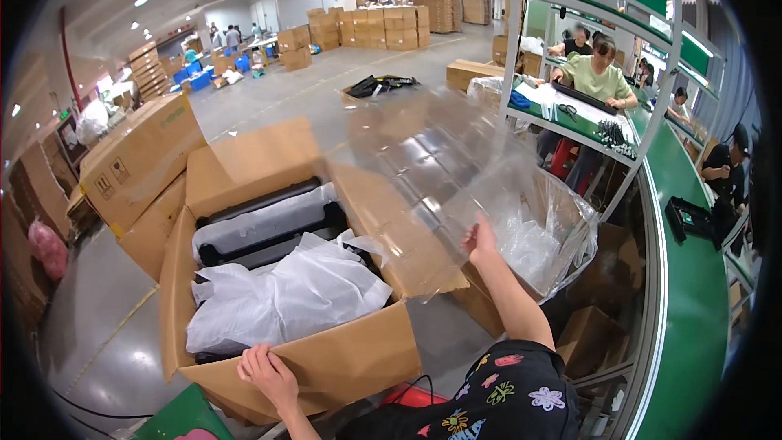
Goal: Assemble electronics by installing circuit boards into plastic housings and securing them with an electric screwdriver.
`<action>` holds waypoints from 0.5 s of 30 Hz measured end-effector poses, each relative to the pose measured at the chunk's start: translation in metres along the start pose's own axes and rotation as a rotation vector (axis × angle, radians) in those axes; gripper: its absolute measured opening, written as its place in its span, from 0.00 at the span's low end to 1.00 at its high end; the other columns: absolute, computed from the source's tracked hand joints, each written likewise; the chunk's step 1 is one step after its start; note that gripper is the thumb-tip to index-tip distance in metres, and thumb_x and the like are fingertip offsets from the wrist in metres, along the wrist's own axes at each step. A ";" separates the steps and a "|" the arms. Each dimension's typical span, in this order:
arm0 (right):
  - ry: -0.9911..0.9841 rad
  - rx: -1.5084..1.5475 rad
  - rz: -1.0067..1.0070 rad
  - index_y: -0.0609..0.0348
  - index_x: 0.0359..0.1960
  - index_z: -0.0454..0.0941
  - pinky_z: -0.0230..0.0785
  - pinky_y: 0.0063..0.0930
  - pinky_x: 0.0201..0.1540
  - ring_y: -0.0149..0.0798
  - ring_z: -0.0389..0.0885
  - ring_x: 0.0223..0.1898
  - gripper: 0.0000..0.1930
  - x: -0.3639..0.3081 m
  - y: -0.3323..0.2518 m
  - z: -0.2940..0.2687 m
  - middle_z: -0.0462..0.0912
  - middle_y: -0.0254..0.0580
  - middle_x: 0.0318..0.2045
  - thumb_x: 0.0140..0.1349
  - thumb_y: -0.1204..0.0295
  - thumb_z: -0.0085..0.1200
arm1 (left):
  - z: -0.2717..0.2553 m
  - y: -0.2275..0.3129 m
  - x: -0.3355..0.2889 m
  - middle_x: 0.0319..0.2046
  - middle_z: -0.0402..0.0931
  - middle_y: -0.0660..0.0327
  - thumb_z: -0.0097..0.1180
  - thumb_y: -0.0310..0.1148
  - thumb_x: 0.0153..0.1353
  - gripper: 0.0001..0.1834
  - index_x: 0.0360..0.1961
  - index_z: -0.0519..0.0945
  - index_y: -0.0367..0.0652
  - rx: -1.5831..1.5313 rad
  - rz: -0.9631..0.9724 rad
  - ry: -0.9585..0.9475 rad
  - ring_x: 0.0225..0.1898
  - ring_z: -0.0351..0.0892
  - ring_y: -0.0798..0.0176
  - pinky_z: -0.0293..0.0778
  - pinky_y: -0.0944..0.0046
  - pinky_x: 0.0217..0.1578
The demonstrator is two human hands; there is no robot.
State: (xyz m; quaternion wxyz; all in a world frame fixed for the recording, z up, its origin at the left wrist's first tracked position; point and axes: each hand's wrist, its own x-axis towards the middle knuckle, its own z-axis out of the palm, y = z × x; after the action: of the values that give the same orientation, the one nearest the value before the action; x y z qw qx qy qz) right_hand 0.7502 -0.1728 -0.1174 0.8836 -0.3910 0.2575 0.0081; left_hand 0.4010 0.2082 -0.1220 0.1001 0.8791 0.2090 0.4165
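My right hand point(481, 240) is closed on the edge of a clear plastic tray point(428, 167), a large moulded sheet blurred by motion. The tray hangs over the right side of an open cardboard box point(326, 367). My left hand point(267, 368) bends its fingers over the box's near edge. Inside, black plastic parts point(269, 236) stand in rows at the far side, with white foam wrap point(262, 232) between them. A crumpled white foam bag point(285, 293) covers the near part of the contents.
Beside the tray stands a carton lined with clear plastic point(554, 236). A metal rack point(643, 147) and a green conveyor point(688, 293) run along the right, with people at work there. Another large carton point(138, 159) is at the left. Black parts fill a floor box point(381, 88) beyond.
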 end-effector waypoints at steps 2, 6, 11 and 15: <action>-0.287 -0.017 -0.003 0.52 0.30 0.74 0.78 0.35 0.27 0.35 0.70 0.20 0.14 -0.019 -0.004 0.023 0.73 0.35 0.23 0.68 0.58 0.56 | -0.008 -0.002 0.002 0.45 0.75 0.58 0.48 0.26 0.63 0.10 0.45 0.77 0.42 0.024 0.026 0.019 0.56 0.70 0.51 0.52 0.46 0.63; -0.708 0.042 0.101 0.51 0.40 0.72 0.84 0.55 0.39 0.57 0.81 0.53 0.02 -0.083 0.000 0.062 0.75 0.57 0.59 0.70 0.73 0.50 | -0.009 -0.009 0.005 0.45 0.75 0.58 0.48 0.26 0.63 0.10 0.45 0.77 0.42 0.057 0.050 -0.041 0.55 0.70 0.51 0.53 0.46 0.62; -0.784 -0.070 0.072 0.51 0.39 0.70 0.85 0.56 0.40 0.62 0.77 0.59 0.03 -0.110 0.014 0.044 0.73 0.64 0.60 0.70 0.76 0.49 | -0.003 -0.009 0.004 0.45 0.75 0.57 0.49 0.25 0.62 0.11 0.44 0.77 0.42 0.076 0.047 -0.054 0.55 0.70 0.51 0.54 0.46 0.61; -0.710 -0.045 0.012 0.52 0.37 0.65 0.86 0.56 0.38 0.63 0.78 0.58 0.05 -0.118 -0.002 0.043 0.73 0.63 0.59 0.71 0.77 0.46 | -0.012 -0.010 0.005 0.44 0.75 0.57 0.49 0.26 0.62 0.10 0.44 0.77 0.41 0.094 0.045 -0.038 0.55 0.70 0.50 0.53 0.45 0.61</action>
State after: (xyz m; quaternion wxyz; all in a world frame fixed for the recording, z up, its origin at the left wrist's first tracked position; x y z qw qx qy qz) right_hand 0.6674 -0.1227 -0.0374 0.9091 -0.3817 -0.0634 0.1542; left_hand 0.3918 0.2189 -0.1144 0.0534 0.8950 0.2065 0.3917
